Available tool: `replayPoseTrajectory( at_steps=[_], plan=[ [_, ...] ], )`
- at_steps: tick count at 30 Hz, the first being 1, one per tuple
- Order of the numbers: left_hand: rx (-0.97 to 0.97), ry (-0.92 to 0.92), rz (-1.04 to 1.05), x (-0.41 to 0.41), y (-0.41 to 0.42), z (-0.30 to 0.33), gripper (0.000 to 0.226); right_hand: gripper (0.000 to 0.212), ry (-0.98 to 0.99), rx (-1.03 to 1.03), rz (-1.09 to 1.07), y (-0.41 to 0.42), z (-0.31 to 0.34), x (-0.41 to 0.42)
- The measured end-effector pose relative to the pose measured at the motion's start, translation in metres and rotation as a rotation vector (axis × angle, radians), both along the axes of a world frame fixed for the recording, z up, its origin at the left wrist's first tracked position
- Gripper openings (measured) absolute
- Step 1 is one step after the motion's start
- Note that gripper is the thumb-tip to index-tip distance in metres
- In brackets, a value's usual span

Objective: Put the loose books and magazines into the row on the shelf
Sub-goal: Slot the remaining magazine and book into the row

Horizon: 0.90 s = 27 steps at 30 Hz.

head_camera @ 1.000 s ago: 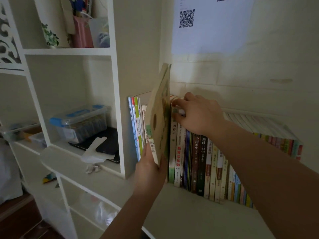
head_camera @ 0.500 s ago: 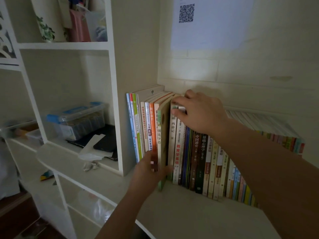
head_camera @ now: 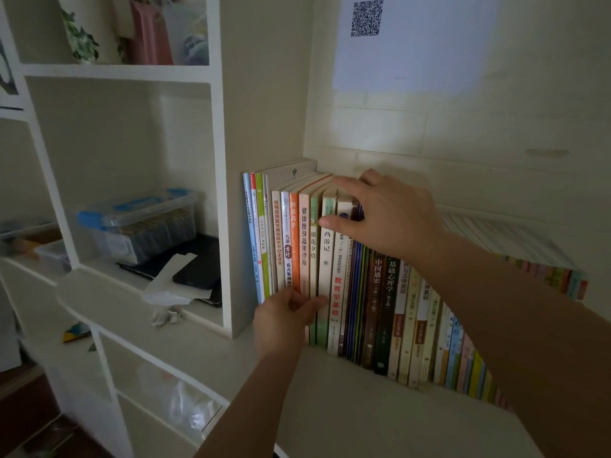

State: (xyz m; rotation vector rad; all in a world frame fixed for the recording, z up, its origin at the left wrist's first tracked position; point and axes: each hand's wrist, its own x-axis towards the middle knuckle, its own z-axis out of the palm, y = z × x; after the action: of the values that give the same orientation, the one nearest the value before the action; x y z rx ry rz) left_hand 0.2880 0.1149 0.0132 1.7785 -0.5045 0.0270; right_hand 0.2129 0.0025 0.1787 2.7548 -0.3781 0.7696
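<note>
A long row of upright books (head_camera: 380, 299) stands on the white shelf (head_camera: 347, 408) against the wall. A thin green-spined book (head_camera: 313, 259) stands in the row between a pale orange spine and a cream one. My left hand (head_camera: 284, 320) presses against the bottom of the green book's spine with its fingers extended. My right hand (head_camera: 386, 219) rests on top of the books just right of it, thumb on the spines and fingers over their top edges.
A white divider panel (head_camera: 261, 127) bounds the row on the left. Left of it, a cubby holds a blue-lidded plastic box (head_camera: 139, 226), dark flat devices (head_camera: 195, 269) and crumpled paper (head_camera: 167, 315). A sheet with a QR code (head_camera: 367, 18) hangs on the wall.
The green book went from tilted and raised in my left hand to upright and pushed into the row. My right hand stayed on the book tops.
</note>
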Motion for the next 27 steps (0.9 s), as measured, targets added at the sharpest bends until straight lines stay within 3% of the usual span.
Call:
replayPoseTrajectory(
  at_steps=[4,12,17,23,27],
  plan=[
    [-0.135,0.109,-0.047,-0.001,0.004,-0.011,0.016,0.068,-0.019,0.166,0.018,-0.005,0.004,0.003],
    [-0.036,0.087,0.025,0.005,0.002,-0.008,0.028,0.068,-0.041,0.183,-0.023,0.003,0.003,0.009],
    [-0.067,0.145,0.027,0.001,0.001,-0.013,0.040,0.059,0.046,0.417,0.020,-0.007,0.016,0.001],
    [-0.186,0.205,-0.181,-0.011,-0.003,-0.015,0.046,0.045,-0.051,0.325,0.018,-0.001,0.008,0.004],
    [-0.118,0.134,-0.102,-0.012,-0.008,-0.016,0.036,0.049,-0.069,0.267,0.019,-0.006,0.005,0.006]
  ],
)
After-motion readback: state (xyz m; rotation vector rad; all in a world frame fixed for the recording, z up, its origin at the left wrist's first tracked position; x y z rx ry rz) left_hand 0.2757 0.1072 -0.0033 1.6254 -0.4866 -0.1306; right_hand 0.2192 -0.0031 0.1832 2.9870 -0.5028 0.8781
